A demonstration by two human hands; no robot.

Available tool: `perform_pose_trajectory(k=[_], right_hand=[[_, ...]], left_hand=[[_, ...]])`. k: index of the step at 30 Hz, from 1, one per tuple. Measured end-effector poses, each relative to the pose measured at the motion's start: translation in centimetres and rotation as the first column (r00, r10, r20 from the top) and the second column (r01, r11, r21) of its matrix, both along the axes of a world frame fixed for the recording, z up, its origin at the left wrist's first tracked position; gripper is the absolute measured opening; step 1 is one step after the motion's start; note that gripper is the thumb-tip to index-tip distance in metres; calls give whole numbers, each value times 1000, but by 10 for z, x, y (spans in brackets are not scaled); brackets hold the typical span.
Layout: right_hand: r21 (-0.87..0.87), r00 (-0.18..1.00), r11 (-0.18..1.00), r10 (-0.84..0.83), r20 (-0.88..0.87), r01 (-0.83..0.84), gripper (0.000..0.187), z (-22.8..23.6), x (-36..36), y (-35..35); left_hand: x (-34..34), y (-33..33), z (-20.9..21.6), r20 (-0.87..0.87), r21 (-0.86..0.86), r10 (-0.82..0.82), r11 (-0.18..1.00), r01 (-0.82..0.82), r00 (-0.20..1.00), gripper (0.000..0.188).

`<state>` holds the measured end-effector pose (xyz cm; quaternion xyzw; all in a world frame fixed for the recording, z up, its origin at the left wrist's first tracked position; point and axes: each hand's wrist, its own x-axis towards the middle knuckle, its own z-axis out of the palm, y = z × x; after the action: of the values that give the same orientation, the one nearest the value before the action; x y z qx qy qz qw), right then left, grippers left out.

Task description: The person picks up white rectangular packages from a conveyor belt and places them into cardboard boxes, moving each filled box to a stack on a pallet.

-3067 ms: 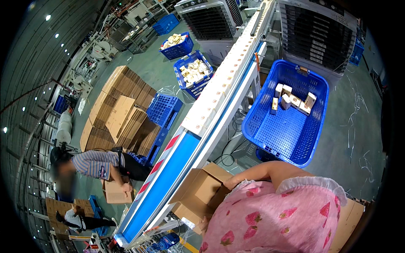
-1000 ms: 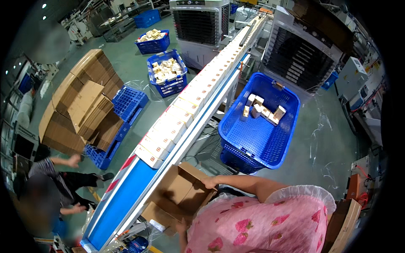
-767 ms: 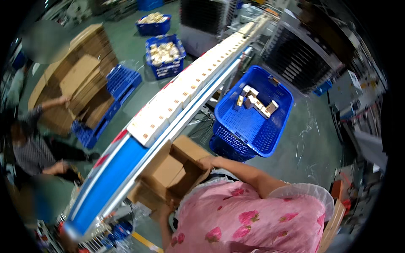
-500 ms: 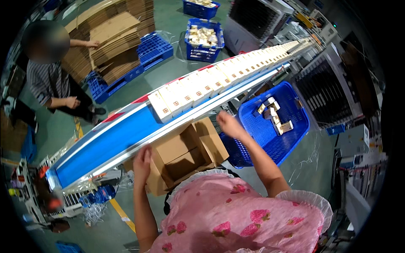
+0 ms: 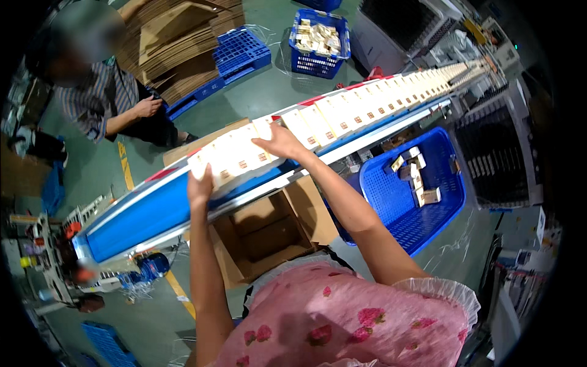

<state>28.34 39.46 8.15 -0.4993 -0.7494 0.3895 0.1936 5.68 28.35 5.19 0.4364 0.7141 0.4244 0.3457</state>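
Note:
On the blue conveyor belt [image 5: 147,211], a row of white cartons [image 5: 235,153] with small square marks stands side by side. My left hand [image 5: 200,185] presses against the left end of this group. At its right end, my right hand [image 5: 282,143] has its thumb and fingers spread across the cartons, so the group sits squeezed between both hands. More white cartons [image 5: 361,107] continue up the belt to the far right. Just below the belt, in front of me, stands an open brown cardboard box [image 5: 312,211], its flaps folded out; no cartons show inside.
A blue basket [image 5: 391,214] with several small boxes [image 5: 417,177] stands at my right. Beyond the belt are a filled blue crate [image 5: 315,64], flattened cardboard [image 5: 177,49] on a blue pallet [image 5: 244,55], and a person in a striped shirt [image 5: 104,98].
Both hands have moved from beside the cardboard box up onto the belt and taken hold of the leading cartons. The front of the row has shifted left. The other person has come closer.

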Motion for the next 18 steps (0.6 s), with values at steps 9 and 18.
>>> perform_pose_trajectory(k=[9, 18], right_hand=[[87, 960, 985, -163, 228, 147, 60, 106, 155, 64], [-418, 850, 904, -291, -438, 94, 59, 43, 164, 53]], left_hand=[[116, 45, 69, 251, 29, -212, 977, 211, 945, 37], [115, 30, 35, 675, -89, -66, 982, 169, 735, 52]])
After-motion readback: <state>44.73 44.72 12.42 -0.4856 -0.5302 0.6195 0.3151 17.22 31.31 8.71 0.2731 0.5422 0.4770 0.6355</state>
